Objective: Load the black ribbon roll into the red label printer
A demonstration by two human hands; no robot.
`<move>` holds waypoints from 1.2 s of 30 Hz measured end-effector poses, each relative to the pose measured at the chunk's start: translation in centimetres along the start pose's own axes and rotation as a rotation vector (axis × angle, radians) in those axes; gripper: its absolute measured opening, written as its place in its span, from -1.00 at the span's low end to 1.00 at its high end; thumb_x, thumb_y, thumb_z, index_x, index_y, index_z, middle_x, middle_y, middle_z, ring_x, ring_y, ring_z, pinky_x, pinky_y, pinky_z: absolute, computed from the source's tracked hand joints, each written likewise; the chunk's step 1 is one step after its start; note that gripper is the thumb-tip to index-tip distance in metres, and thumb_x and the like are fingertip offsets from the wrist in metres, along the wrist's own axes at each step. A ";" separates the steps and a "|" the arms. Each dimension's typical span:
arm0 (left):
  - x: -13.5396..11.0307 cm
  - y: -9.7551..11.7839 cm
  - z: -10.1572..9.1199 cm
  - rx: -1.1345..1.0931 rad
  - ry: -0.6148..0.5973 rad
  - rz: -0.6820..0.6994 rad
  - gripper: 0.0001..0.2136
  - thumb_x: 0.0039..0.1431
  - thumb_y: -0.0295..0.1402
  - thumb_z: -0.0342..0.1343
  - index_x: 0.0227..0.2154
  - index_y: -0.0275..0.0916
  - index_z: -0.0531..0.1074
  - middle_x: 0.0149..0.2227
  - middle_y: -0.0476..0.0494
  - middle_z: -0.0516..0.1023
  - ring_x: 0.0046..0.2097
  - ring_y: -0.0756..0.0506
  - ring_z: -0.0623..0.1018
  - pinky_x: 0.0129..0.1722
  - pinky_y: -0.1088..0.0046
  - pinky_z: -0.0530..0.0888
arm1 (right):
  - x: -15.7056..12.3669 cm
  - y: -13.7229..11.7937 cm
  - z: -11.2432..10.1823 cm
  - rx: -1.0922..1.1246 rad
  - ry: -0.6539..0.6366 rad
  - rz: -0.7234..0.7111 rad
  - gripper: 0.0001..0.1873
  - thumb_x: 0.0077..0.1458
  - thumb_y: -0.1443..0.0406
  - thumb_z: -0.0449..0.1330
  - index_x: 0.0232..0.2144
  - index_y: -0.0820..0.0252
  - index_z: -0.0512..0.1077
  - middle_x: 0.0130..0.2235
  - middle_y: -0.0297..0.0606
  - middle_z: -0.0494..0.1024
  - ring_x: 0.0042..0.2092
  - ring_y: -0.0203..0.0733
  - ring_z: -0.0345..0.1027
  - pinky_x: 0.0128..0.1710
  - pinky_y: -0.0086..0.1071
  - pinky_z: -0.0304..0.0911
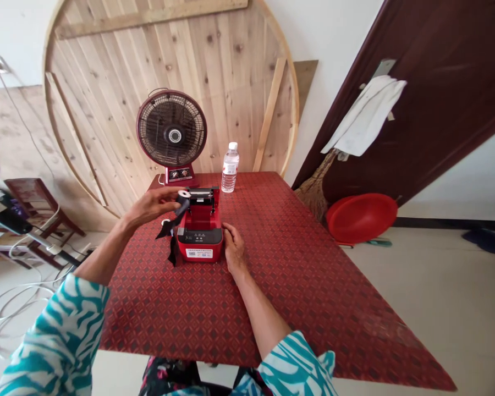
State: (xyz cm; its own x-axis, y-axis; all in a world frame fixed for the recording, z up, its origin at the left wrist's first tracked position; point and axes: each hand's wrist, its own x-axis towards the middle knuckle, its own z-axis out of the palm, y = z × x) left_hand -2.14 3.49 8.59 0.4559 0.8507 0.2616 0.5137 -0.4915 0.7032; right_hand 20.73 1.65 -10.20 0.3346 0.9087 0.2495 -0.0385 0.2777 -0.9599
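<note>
A small red and black printer (201,234) sits on the red patterned table (272,286) with its lid open at the back. My left hand (154,204) hovers just left of the open lid, pinched on a white paper roll (183,195) wrapped in a dark strip that trails down to the table. My right hand (233,246) rests against the printer's right side, fingers curled on the casing.
A red table fan (172,135) and a clear water bottle (230,168) stand at the table's far edge. A round wooden panel (169,66) leans on the wall behind. To the right are a broom, a red basin (361,217) and a dark door. Cables lie on the floor at left.
</note>
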 end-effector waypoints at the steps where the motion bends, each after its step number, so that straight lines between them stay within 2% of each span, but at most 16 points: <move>1: -1.4 -0.8 -0.7 -0.086 0.089 -0.031 -0.53 0.08 -0.19 0.17 0.06 -0.22 0.38 -0.17 -0.16 0.60 -0.21 -0.10 0.55 -0.20 0.38 0.46 | 0.0 0.0 0.0 0.001 -0.010 0.003 -0.66 0.09 0.14 0.06 -0.15 0.10 0.49 -0.08 -0.21 0.55 -0.01 -0.11 0.38 0.08 -0.17 0.20; 2: -2.9 -1.8 -1.0 -0.143 0.166 -0.064 -0.53 0.04 -0.18 0.21 0.02 -0.24 0.40 -0.20 -0.18 0.60 -0.23 -0.10 0.55 -0.22 0.38 0.46 | 0.0 0.0 -0.1 0.000 -0.014 0.007 -0.66 0.09 0.14 0.06 -0.14 0.10 0.49 -0.08 -0.21 0.55 -0.01 -0.11 0.38 0.08 -0.16 0.19; 4: -5.7 -4.2 -0.5 -0.209 0.232 -0.136 -0.58 -0.01 -0.19 0.25 -0.10 -0.26 0.43 -0.27 -0.15 0.58 -0.27 -0.09 0.54 -0.26 0.40 0.46 | 0.0 -0.1 -0.1 -0.001 -0.012 0.019 -0.66 0.08 0.12 0.08 -0.14 0.10 0.49 -0.08 -0.21 0.55 -0.01 -0.10 0.38 0.08 -0.15 0.19; 7: -8.6 -7.6 2.5 -0.244 0.267 -0.244 -0.65 -0.04 -0.20 0.26 -0.21 -0.26 0.40 -0.34 -0.08 0.55 -0.31 -0.06 0.53 -0.32 0.44 0.44 | -0.1 -0.2 -0.1 0.020 -0.014 0.031 -0.64 0.07 0.10 0.10 -0.15 0.12 0.48 -0.08 -0.19 0.56 -0.03 -0.09 0.38 0.05 -0.15 0.22; 10: -9.7 -9.7 5.6 -0.258 0.244 -0.327 -0.67 -0.05 -0.19 0.25 -0.26 -0.25 0.36 -0.41 -0.02 0.51 -0.40 -0.03 0.49 -0.41 0.47 0.41 | -0.3 -0.3 -0.2 0.033 -0.005 0.031 -0.63 0.06 0.10 0.10 -0.15 0.14 0.48 -0.09 -0.18 0.56 -0.04 -0.08 0.39 0.03 -0.15 0.23; 13: -10.0 -10.3 6.7 -0.270 0.191 -0.346 -0.62 -0.03 -0.14 0.24 -0.21 -0.25 0.37 -0.42 -0.03 0.52 -0.40 -0.05 0.50 -0.40 0.45 0.42 | -0.3 -0.3 -0.4 0.015 0.008 0.033 -0.62 0.06 0.09 0.11 -0.15 0.15 0.48 -0.09 -0.16 0.56 -0.04 -0.07 0.39 0.02 -0.15 0.24; 15: -9.9 -10.3 6.2 -0.272 0.182 -0.349 -0.59 0.00 -0.07 0.20 -0.17 -0.26 0.40 -0.36 -0.09 0.56 -0.33 -0.09 0.54 -0.34 0.41 0.45 | -0.3 -0.3 -0.4 0.002 0.002 0.032 -0.62 0.07 0.09 0.10 -0.14 0.14 0.48 -0.08 -0.16 0.56 -0.04 -0.07 0.39 0.02 -0.15 0.24; 18: -9.1 -10.7 4.8 -0.293 0.269 -0.342 -0.52 0.04 0.01 0.13 -0.11 -0.27 0.42 -0.25 -0.18 0.59 -0.23 -0.14 0.56 -0.24 0.36 0.46 | -0.3 -0.3 -0.4 0.002 -0.007 0.029 -0.62 0.07 0.08 0.10 -0.14 0.14 0.48 -0.08 -0.16 0.56 -0.03 -0.07 0.38 0.03 -0.15 0.24; 20: -8.0 -11.4 4.1 -0.298 0.304 -0.306 -0.48 -0.01 -0.02 0.17 -0.07 -0.28 0.41 -0.16 -0.23 0.59 -0.13 -0.18 0.56 -0.16 0.31 0.46 | -0.2 -0.3 -0.3 0.012 -0.009 0.031 -0.62 0.07 0.08 0.10 -0.15 0.14 0.47 -0.08 -0.16 0.55 -0.02 -0.06 0.38 0.03 -0.14 0.23; 23: -6.2 -12.3 3.8 -0.288 0.228 -0.272 -0.44 -0.11 -0.11 0.25 -0.03 -0.26 0.41 -0.05 -0.25 0.56 -0.01 -0.23 0.52 -0.06 0.24 0.45 | -0.2 -0.1 -0.4 0.016 -0.019 0.033 -0.62 0.08 0.08 0.09 -0.13 0.13 0.46 -0.07 -0.16 0.54 -0.01 -0.05 0.37 0.05 -0.12 0.22; 26: -4.9 -12.8 4.3 -0.305 0.127 -0.293 -0.50 -0.15 -0.14 0.27 -0.11 -0.25 0.46 -0.10 -0.21 0.59 -0.05 -0.24 0.54 -0.07 0.22 0.47 | -0.2 0.1 -0.3 0.006 -0.019 0.022 -0.62 0.08 0.08 0.08 -0.13 0.12 0.47 -0.05 -0.16 0.54 0.00 -0.05 0.37 0.08 -0.10 0.19; 28: -4.5 -12.7 4.5 -0.325 0.103 -0.306 -0.55 -0.17 -0.14 0.28 -0.19 -0.26 0.48 -0.16 -0.19 0.61 -0.10 -0.23 0.56 -0.09 0.22 0.48 | -0.2 0.1 -0.3 0.000 -0.019 0.026 -0.61 0.08 0.08 0.08 -0.13 0.12 0.47 -0.04 -0.16 0.53 0.01 -0.05 0.37 0.09 -0.10 0.19; 32: -4.0 -11.4 3.2 -0.405 0.234 -0.259 -0.54 -0.12 -0.12 0.30 -0.17 -0.27 0.44 -0.23 -0.16 0.61 -0.17 -0.18 0.58 -0.10 0.26 0.49 | -0.2 -0.5 0.0 -0.002 -0.021 0.026 -0.62 0.08 0.09 0.07 -0.13 0.13 0.47 -0.05 -0.16 0.54 0.01 -0.06 0.37 0.09 -0.12 0.20; 34: -3.7 -9.7 2.0 -0.455 0.297 -0.196 -0.51 -0.09 -0.14 0.30 -0.10 -0.27 0.41 -0.20 -0.16 0.60 -0.15 -0.15 0.57 -0.08 0.29 0.48 | -0.2 -0.9 0.1 -0.002 -0.017 0.025 -0.62 0.09 0.10 0.06 -0.13 0.14 0.47 -0.06 -0.16 0.54 0.00 -0.07 0.38 0.08 -0.14 0.21; 36: -3.4 -7.3 1.0 -0.460 0.275 -0.144 -0.51 -0.05 -0.16 0.29 -0.06 -0.26 0.41 -0.16 -0.16 0.59 -0.14 -0.14 0.56 -0.08 0.31 0.47 | -0.2 -1.2 0.1 -0.007 -0.026 0.023 -0.63 0.09 0.11 0.05 -0.14 0.14 0.48 -0.07 -0.16 0.54 0.00 -0.08 0.38 0.08 -0.15 0.21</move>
State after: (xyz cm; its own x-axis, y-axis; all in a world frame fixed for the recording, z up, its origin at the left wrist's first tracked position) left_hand -6.71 4.05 1.89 0.1663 0.9509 0.2609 0.1581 -0.2869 0.9448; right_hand 20.60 1.15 -9.07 0.3089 0.9228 0.2305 -0.0392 0.2545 -0.9663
